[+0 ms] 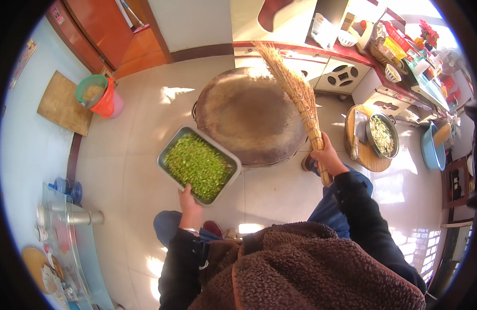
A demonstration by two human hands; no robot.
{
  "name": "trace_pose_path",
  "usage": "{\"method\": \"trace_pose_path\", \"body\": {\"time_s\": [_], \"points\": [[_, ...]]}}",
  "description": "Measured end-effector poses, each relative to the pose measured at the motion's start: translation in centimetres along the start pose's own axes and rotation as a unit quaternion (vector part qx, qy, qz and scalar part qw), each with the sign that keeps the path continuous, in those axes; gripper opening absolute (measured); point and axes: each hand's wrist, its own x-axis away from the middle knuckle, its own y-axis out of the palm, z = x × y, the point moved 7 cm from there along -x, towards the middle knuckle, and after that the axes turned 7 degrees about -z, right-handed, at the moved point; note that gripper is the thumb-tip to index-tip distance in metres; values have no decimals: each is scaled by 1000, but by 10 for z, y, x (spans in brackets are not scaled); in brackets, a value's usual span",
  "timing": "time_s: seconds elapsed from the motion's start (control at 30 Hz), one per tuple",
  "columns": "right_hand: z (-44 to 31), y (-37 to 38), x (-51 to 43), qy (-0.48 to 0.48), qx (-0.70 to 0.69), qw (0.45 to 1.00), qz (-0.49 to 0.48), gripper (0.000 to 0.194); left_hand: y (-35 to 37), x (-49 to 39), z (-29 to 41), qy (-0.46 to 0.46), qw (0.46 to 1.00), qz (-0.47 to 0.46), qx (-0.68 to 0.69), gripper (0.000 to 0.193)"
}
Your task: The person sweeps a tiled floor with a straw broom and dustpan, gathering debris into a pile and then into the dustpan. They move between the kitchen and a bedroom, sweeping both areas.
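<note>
My left hand (pixel 190 206) grips the near rim of a grey rectangular tray (pixel 235 164), thumb on top. Finely chopped green vegetables (pixel 198 164) fill much of the tray. In my right hand (pixel 329 158) is the bound handle of a straw whisk broom (pixel 306 104); its bristles point up and away from me, towards the cabinets. Between the tray and the broom stands a large round griddle (pixel 250 116), its top browned and darkest at the middle. The tray overlaps the griddle's near left edge in view; whether they touch, I cannot tell.
Right of my knee, a round board (pixel 372 164) bears a cleaver (pixel 360 126) and a metal pan of chopped food (pixel 382 135). A light-blue basin (pixel 433 147) stands farther right. Cabinets (pixel 341 75) line the back. A bucket (pixel 116 106) and wooden board (pixel 64 102) are left, above a glass table (pixel 81 248).
</note>
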Motion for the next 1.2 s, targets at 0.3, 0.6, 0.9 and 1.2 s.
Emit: {"method": "trace_pose_path", "body": {"time_s": [0.3, 0.6, 0.9, 1.2], "points": [[-5, 84, 23, -4, 258, 937, -237, 77, -64, -29, -9, -15, 991, 132, 5, 55], [-36, 10, -30, 11, 234, 971, -43, 69, -80, -64, -40, -35, 994, 64, -78, 51], [-24, 135, 72, -60, 160, 920, -353, 75, -81, -58, -48, -81, 990, 70, -95, 52], [6, 133, 67, 54, 175, 949, -255, 70, -74, -51, -40, -9, 1000, 23, -19, 44]]}}
